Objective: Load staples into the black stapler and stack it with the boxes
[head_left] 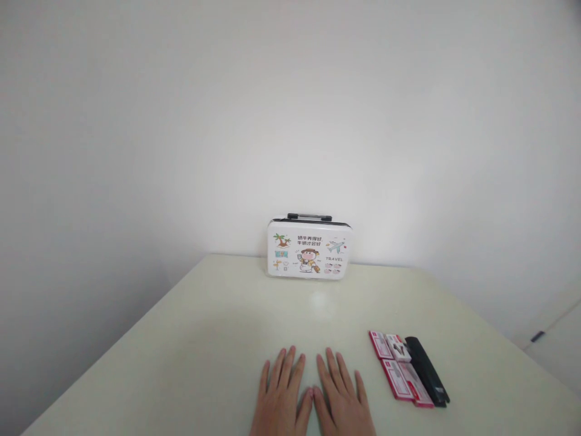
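Note:
My left hand (280,396) lies flat on the pale tabletop with its fingers spread, holding nothing. Beside it, my right hand (341,396) is also palm down with fingers apart; the two thumbs meet or nearly meet. To the right of my right hand lie several small red-and-white boxes (396,378) in a cluster, one of them a smaller white box (398,347) with a dark picture on it. Along their right side rests a black stapler (425,370). Neither hand touches these things.
At the table's (218,315) far edge a white carry case (310,249) with cartoon prints and a black handle stands upright near the wall (290,121). A white panel with a dark handle (538,336) shows beyond the table at right.

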`<state>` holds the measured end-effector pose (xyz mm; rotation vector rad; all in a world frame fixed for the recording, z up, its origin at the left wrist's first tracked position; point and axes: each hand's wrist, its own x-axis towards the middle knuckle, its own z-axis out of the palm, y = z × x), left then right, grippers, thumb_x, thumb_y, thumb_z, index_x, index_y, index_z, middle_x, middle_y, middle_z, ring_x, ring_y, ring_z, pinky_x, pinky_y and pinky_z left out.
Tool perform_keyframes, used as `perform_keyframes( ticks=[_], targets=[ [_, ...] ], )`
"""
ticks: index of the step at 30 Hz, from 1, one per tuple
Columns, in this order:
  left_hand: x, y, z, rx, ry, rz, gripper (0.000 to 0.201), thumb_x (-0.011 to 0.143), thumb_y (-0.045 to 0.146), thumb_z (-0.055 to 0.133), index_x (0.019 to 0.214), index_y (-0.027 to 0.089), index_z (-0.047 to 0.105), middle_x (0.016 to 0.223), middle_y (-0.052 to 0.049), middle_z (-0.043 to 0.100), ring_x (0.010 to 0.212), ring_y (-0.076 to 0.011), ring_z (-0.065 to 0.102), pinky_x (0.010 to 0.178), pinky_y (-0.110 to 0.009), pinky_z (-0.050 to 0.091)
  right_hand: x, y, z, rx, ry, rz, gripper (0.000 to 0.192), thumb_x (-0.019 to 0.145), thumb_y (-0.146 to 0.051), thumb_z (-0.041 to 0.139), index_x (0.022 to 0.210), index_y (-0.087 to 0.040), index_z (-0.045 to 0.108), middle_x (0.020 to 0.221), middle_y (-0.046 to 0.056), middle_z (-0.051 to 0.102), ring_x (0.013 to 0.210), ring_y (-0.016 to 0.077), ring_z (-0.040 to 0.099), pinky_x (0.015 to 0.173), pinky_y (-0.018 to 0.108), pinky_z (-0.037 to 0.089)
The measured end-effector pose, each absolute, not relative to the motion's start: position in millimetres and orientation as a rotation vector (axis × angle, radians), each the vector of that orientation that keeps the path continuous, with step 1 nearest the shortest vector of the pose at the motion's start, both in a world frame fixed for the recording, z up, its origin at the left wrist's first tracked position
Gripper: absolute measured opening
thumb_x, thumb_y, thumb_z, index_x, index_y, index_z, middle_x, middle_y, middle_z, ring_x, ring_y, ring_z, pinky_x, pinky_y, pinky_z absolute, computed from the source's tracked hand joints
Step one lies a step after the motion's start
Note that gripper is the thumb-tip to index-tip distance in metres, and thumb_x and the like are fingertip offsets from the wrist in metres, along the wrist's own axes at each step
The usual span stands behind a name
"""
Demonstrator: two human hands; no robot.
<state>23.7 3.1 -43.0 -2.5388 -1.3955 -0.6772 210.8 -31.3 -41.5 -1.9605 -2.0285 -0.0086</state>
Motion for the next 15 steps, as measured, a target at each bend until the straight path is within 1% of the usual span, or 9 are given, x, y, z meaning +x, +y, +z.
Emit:
perform_keyframes(
  ticks=[3, 5, 10, 13, 15],
  targets=[
    [25.0, 0.4, -40.8, -2.528, -1.431, -0.675, 0.057, 0.102, 0.046, 0.045, 0.157, 0.036, 0.032, 0.161, -0.001, 0.039, 0.144, -0.0281, 0.044, 0.113, -0.051, 0.041, 213.5, -32.5, -36.2, -1.964, -2.069, 0.050, 0.056, 0.103, -0.053, 0.032, 0.156, -0.035, 0.030, 0.163, 0.000, 0.022, 0.150, 0.0346, 0.028, 0.117, 0.069, 0.031],
    [25.5, 0.4, -41.5, -2.524, -1.429, -0.675, 0.057, 0.102, 0.046, 0.045, 0.157, 0.036, 0.032, 0.161, -0.001, 0.039, 0.144, -0.0284, 0.045, 0.113, -0.051, 0.041, 212.5, -32.3, -36.2, -1.975, -2.076, 0.061, 0.057, 0.103, -0.054, 0.032, 0.156, -0.035, 0.031, 0.163, 0.000, 0.022, 0.150, 0.0345, 0.028, 0.116, 0.069, 0.031],
    [24.5, 5.1, -49.4, -2.520, -1.408, -0.633, 0.056, 0.102, 0.048, 0.044, 0.156, 0.037, 0.034, 0.160, -0.002, 0.041, 0.142, -0.0283, 0.047, 0.111, -0.051, 0.044, 205.6, -29.3, -47.6, -2.033, -1.974, -0.106, 0.055, 0.098, -0.051, 0.045, 0.152, -0.036, 0.043, 0.160, 0.000, 0.030, 0.147, 0.0346, 0.037, 0.118, 0.064, 0.032],
    [24.4, 6.6, -52.3, -2.517, -1.425, -0.623, 0.055, 0.102, 0.049, 0.043, 0.156, 0.037, 0.035, 0.160, -0.002, 0.041, 0.141, -0.0286, 0.048, 0.110, -0.052, 0.045, 204.5, -28.5, -51.4, -2.029, -1.974, -0.144, 0.055, 0.098, -0.051, 0.046, 0.152, -0.038, 0.044, 0.160, -0.001, 0.032, 0.146, 0.0339, 0.039, 0.118, 0.062, 0.033],
    [24.8, 5.7, -51.4, -2.519, -1.432, -0.628, 0.055, 0.103, 0.049, 0.042, 0.156, 0.037, 0.034, 0.160, -0.002, 0.041, 0.141, -0.0283, 0.049, 0.109, -0.052, 0.045, 205.7, -29.5, -49.7, -2.032, -1.985, -0.142, 0.056, 0.098, -0.051, 0.045, 0.152, -0.037, 0.042, 0.161, -0.001, 0.031, 0.147, 0.0338, 0.038, 0.118, 0.062, 0.034]
  ],
)
